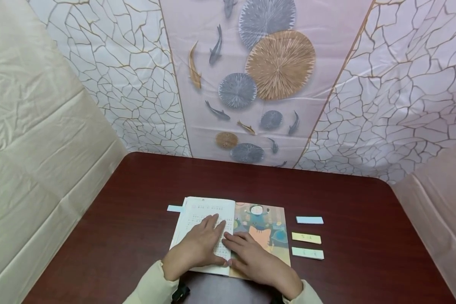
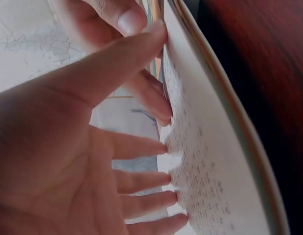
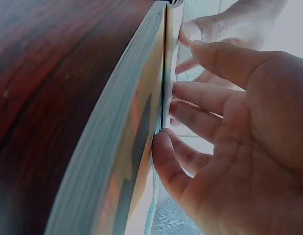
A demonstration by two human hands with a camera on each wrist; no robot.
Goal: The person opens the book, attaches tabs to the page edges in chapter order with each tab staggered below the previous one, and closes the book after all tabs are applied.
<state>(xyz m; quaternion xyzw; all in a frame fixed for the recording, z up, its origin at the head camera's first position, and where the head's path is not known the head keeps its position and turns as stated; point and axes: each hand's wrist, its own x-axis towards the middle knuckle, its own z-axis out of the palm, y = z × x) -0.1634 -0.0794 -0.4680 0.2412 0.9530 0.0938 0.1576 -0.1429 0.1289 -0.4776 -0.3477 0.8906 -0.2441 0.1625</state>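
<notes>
An open book (image 1: pixel 203 211) lies on the dark red table, text on its left page and a colourful picture (image 1: pixel 277 215) on its right page. My left hand (image 1: pixel 199 245) rests on the text page with fingers spread and fairly straight. Near the spine, my right hand (image 1: pixel 256 259) touches the book, its fingers extended over the gutter. Both thumbs come close together at the lower part of the fold. In the left wrist view, the left fingertips (image 2: pixel 163 147) meet the printed page. The right wrist view shows the right hand (image 3: pixel 229 122) against the picture page, above a thick block of pages.
A pale blue tab (image 1: pixel 175 208) sticks out from the book's left edge. Right of the book lie three strips in a column: blue (image 1: pixel 309 220), yellow (image 1: pixel 306 238) and green (image 1: pixel 308 253). Patterned cloth (image 1: pixel 235 126) hangs behind the table (image 1: pixel 156 177).
</notes>
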